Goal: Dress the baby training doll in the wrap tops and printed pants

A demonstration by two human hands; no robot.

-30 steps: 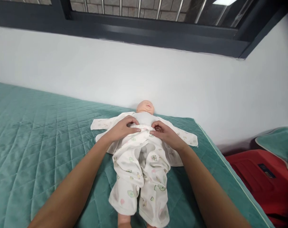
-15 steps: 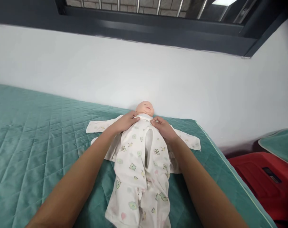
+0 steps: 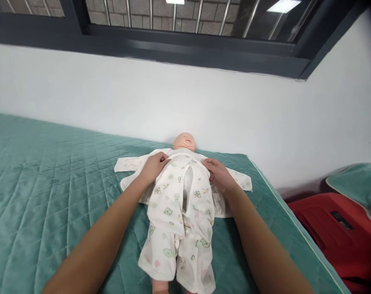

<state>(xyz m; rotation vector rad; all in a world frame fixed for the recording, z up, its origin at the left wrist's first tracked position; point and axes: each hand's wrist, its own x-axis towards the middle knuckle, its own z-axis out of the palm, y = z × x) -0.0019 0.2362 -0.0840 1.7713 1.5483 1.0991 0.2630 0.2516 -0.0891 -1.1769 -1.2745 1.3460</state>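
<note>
A baby doll [image 3: 185, 141] lies on its back with its head toward the wall. Printed white baby pants [image 3: 168, 198] cover its body and legs, with an open slit at the crotch; the feet peek out below. Underneath, a white baby shirt [image 3: 128, 163] lies spread, both sleeves stretched out sideways. My left hand [image 3: 156, 165] pinches the pants at the waist on the left. On the other side my right hand [image 3: 217, 173] has its fingers closed on the waist edge of the pants, fingertips partly hidden.
A green quilted cover [image 3: 56, 196] lies under the doll, its edge running down on the right. Beyond the head rises a white wall [image 3: 142, 98] below a dark window frame [image 3: 188, 49]. A red plastic object [image 3: 323, 220] stands at the right, partly under green cloth [image 3: 357, 183].
Both hands have moved outward along the waist and slightly down, away from the neck. The waist edge is spread wider and lower, and the doll's feet now show. The view has tilted up slightly.
</note>
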